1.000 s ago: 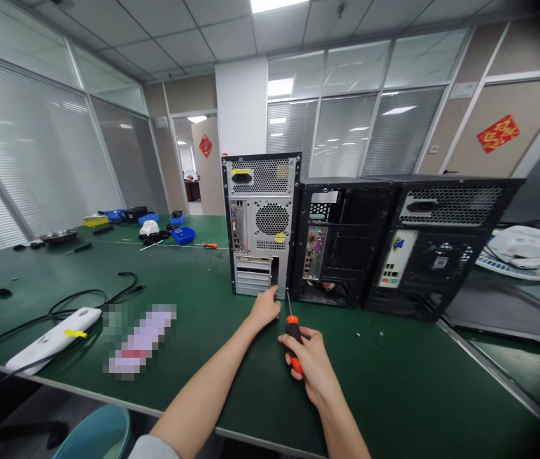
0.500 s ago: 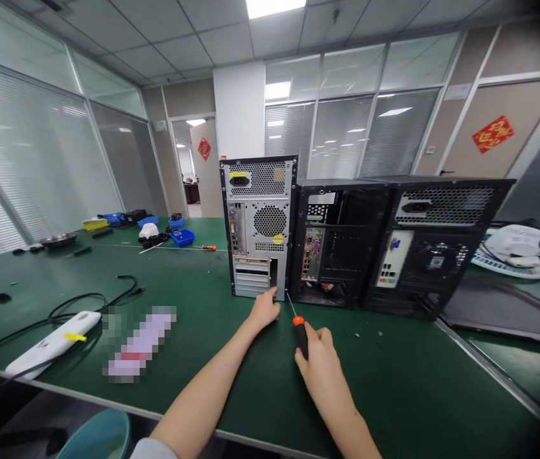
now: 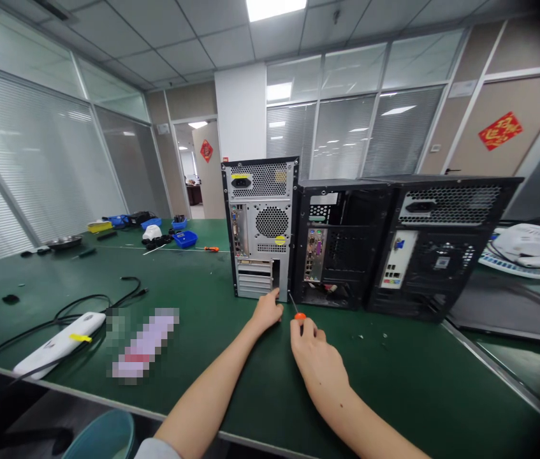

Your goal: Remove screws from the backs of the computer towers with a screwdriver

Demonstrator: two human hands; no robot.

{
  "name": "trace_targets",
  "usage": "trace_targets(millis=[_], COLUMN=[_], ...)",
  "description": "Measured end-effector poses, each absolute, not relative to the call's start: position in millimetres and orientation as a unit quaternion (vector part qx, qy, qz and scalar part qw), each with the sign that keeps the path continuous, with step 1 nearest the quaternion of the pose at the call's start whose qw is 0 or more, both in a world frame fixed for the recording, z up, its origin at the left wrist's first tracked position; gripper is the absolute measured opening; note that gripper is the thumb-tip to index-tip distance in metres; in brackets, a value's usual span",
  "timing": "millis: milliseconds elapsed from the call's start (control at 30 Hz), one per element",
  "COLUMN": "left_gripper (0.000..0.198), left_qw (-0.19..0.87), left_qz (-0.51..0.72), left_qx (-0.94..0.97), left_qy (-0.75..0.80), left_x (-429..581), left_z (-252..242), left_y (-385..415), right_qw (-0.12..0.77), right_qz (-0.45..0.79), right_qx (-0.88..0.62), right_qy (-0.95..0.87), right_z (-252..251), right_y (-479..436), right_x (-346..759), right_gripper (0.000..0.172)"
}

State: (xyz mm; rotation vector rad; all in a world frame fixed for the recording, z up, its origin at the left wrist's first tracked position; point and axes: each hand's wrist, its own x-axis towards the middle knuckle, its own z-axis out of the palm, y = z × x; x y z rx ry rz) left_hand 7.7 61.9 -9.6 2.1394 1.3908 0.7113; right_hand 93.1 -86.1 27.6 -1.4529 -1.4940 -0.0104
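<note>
The silver-backed computer case (image 3: 285, 268) stands upright on the green table with its rear panel facing me. My left hand (image 3: 268, 311) is at its lower right corner, index finger stretched against the panel and holding nothing that I can see; the other fingers are partly curled. My right hand (image 3: 317, 350) is wrapped over the handle of a screwdriver (image 3: 300, 316). Only the orange collar and thin shaft show; the rest of the handle is hidden by the hand. The shaft points up at the case's lower right edge, near a small screw spot.
Two black computer cases (image 3: 346, 261) (image 3: 442, 268) stand close on the right. On the left lie a white power strip (image 3: 62, 344) with black cables and a blurred purple item (image 3: 148, 341). Farther back are blue trays (image 3: 185, 239) and an orange-handled tool (image 3: 211, 249). Tiny bits (image 3: 360, 336) lie right.
My right hand has shifted forward and turned over the screwdriver's handle, so its black part is now covered. My left hand stays at the case's corner. The view shifts slightly.
</note>
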Motion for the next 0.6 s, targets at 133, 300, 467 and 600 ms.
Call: trace_targets(millis=[133,300,467,600], left_gripper=[0.054,0.052,0.051,0.051], left_qw=[0.229,0.218,0.219,0.222], left_qz=[0.260,0.259,0.258,0.263], left_qx=[0.785,0.792,0.793,0.792], left_qy=[0.513,0.508,0.506,0.503], left_x=[8.2,7.7,7.9,8.6], left_z=[-10.8,-8.8,-6.5,-7.9], left_y=[62.7,61.4,59.4,59.9], right_qw=[0.533,0.465,0.459,0.438], right_qz=[0.030,-0.031,-0.029,-0.045], right_qx=[-0.577,-0.606,-0.609,-0.612], right_qy=[-0.617,-0.645,-0.647,-0.656], right_z=[23.0,22.1,22.2,23.6], right_y=[-81.5,-78.1,-78.1,-77.4], right_x=[88.8,87.4,88.7,92.6], right_gripper=[0.024,0.026,0.024,0.022])
